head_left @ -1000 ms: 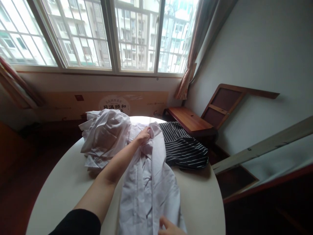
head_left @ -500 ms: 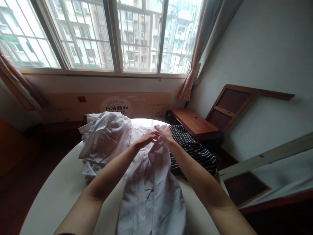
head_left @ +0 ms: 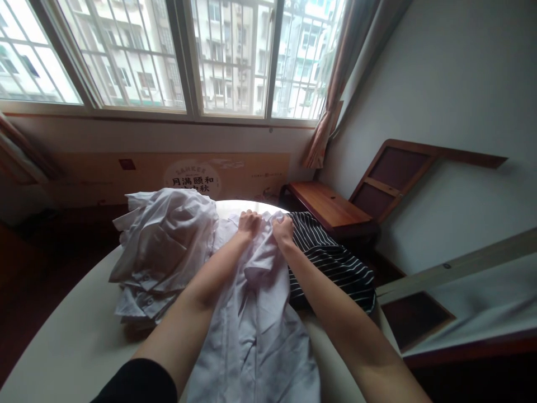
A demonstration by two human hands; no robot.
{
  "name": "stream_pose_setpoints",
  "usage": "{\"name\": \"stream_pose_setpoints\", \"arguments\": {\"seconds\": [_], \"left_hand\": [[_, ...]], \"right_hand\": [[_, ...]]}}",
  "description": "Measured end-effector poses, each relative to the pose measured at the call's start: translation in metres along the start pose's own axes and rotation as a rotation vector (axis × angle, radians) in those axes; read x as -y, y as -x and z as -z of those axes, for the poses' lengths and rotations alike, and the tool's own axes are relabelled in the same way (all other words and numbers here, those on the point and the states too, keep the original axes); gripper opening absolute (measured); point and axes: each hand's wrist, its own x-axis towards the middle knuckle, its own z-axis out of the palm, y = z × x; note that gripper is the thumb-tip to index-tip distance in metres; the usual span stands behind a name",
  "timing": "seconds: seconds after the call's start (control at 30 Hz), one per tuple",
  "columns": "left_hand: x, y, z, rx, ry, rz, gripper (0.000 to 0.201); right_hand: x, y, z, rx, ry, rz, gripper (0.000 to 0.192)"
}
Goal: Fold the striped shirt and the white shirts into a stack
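Note:
A white shirt lies lengthwise on the round white table, its near end running out of the bottom of the view. My left hand is closed on the shirt's far part, knuckles up. Just to its right, my right hand grips the same cloth with curled fingers. Between the hands the fabric is bunched, and a fold hangs below them. To the left sits a rumpled pile of white shirts. A black garment with white stripes lies right of my right hand.
Beyond the table stands a low wooden bench, with a wooden panelled frame leaning by the wall. Barred windows and a tied curtain are at the back. A printed board runs below the windows.
My hands have moved apart and closed into fists on the cloth; before, they were together with the left fingers loose. The view has shifted slightly, and a black sleeve now shows on my left arm.

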Motion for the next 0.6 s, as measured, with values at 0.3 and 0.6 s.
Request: {"name": "stream_pose_setpoints", "arguments": {"seconds": [0.3, 0.6], "left_hand": [[0.01, -0.026, 0.012, 0.039, 0.529, 0.271, 0.029], [0.018, 0.008, 0.007, 0.229, 0.673, -0.039, 0.032]], "right_hand": [[0.008, 0.035, -0.04, 0.479, 0.347, 0.29, 0.067], [0.017, 0.042, 0.014, 0.873, 0.057, 0.566, 0.047]]}}
